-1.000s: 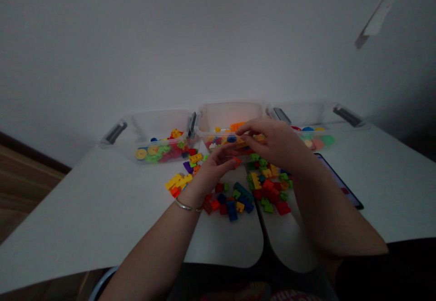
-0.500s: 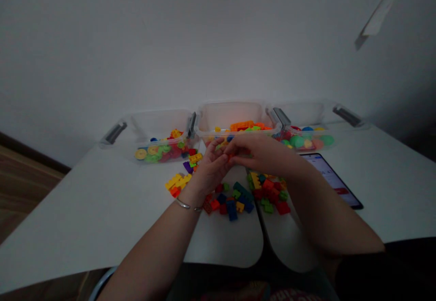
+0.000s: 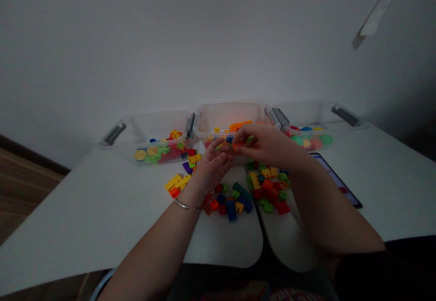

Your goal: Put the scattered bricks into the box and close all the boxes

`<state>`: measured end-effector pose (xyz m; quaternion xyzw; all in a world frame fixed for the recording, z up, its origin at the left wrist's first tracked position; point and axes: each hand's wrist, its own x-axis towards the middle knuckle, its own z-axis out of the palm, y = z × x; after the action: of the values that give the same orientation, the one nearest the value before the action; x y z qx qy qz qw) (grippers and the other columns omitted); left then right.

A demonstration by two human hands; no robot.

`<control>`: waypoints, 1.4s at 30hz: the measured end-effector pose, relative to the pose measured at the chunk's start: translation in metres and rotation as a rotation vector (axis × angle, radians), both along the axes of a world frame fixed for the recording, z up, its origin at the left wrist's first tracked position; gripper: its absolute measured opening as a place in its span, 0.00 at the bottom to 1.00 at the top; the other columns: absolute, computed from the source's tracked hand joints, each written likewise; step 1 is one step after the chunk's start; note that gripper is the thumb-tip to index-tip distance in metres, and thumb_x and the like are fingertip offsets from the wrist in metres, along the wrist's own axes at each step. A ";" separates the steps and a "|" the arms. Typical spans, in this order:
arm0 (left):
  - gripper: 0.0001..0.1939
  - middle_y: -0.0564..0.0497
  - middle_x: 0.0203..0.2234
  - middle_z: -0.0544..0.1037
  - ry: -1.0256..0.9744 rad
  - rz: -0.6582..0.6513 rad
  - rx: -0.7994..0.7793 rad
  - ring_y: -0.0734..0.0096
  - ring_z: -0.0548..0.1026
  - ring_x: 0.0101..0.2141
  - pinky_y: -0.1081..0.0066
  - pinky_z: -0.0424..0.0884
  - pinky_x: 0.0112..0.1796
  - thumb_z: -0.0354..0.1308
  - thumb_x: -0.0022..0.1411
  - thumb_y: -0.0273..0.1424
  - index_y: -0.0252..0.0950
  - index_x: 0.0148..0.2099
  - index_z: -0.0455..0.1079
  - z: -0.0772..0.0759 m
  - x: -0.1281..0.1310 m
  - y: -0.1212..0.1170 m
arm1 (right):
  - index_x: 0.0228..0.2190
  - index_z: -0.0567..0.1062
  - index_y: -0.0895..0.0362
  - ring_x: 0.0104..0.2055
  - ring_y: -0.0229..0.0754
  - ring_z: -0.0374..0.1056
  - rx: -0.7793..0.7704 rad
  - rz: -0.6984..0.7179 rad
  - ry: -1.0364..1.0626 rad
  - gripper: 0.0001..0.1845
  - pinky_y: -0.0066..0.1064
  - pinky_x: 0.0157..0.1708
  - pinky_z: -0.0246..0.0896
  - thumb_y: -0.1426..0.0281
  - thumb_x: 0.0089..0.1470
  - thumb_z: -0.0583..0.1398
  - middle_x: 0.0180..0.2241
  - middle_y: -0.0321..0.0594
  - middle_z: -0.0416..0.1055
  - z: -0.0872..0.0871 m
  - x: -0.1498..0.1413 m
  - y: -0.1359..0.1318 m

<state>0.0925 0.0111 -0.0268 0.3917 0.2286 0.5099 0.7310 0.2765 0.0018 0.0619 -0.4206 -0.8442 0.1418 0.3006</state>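
Observation:
My left hand and my right hand meet above the front rim of the middle transparent bin. Their fingertips pinch a small group of orange and green toy bricks. The fingers hide most of these bricks, so I cannot tell whether they are joined. Loose bricks in red, blue, green and yellow lie on the white table just below my hands. A thin metal bangle circles my left wrist.
Two more transparent bins stand beside the middle one: the left holds bricks and wheels, the right round coloured pieces. A phone lies partly behind my right forearm. More bricks lie near the table's central notch.
My right hand has risen slightly and shifted right, and its fingers have opened somewhat from my left hand. Orange and green bricks now show between my fingertips, and my right forearm covers more of the phone.

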 end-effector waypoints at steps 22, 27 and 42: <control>0.14 0.48 0.39 0.76 0.704 -0.035 0.636 0.65 0.73 0.42 0.63 0.69 0.46 0.58 0.61 0.31 0.39 0.50 0.68 -0.008 0.000 -0.003 | 0.28 0.81 0.55 0.29 0.44 0.70 0.067 -0.494 -0.317 0.16 0.37 0.35 0.62 0.65 0.56 0.54 0.27 0.41 0.78 0.000 0.031 0.025; 0.15 0.45 0.45 0.76 1.164 -0.041 1.131 0.56 0.69 0.50 0.53 0.62 0.55 0.56 0.62 0.30 0.39 0.51 0.70 -0.004 0.002 -0.008 | 0.28 0.79 0.56 0.32 0.48 0.71 0.165 -0.471 -0.462 0.19 0.41 0.38 0.60 0.64 0.60 0.51 0.29 0.46 0.78 -0.002 0.026 0.019; 0.21 0.47 0.55 0.73 1.246 -0.150 1.256 0.60 0.68 0.55 0.57 0.65 0.56 0.46 0.68 0.26 0.40 0.60 0.66 -0.007 0.017 -0.020 | 0.39 0.80 0.58 0.44 0.49 0.71 0.219 -0.464 -0.305 0.18 0.41 0.46 0.62 0.63 0.59 0.53 0.41 0.48 0.78 -0.001 0.024 0.019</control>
<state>0.1098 -0.0088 -0.0335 0.9408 0.2368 0.1859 0.1555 0.3005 0.0206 0.0605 -0.5839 -0.7711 -0.0873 0.2383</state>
